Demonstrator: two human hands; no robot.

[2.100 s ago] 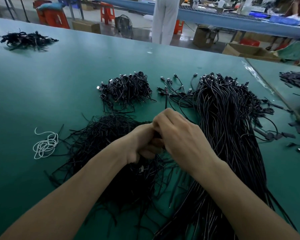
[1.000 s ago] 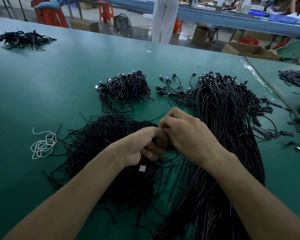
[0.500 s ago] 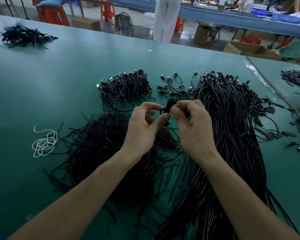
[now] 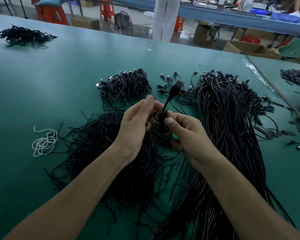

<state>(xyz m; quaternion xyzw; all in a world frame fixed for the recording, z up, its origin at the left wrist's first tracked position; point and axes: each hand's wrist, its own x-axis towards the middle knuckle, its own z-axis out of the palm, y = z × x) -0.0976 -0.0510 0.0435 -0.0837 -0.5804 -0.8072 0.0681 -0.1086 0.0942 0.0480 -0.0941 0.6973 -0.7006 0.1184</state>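
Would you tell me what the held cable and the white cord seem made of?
Held cable: likely rubber or plastic jacket, matte black, bending smoothly; plug end blurred. White cord: probably twisted cotton or nylon, dull, limp loops.

1 head-worn wide camera looks forward and down, close over the green table [image 4: 76, 80].

Dim, even overhead light, soft shadows, slight motion blur at the raised cable end [image 4: 177, 83], wide-angle bending at edges.
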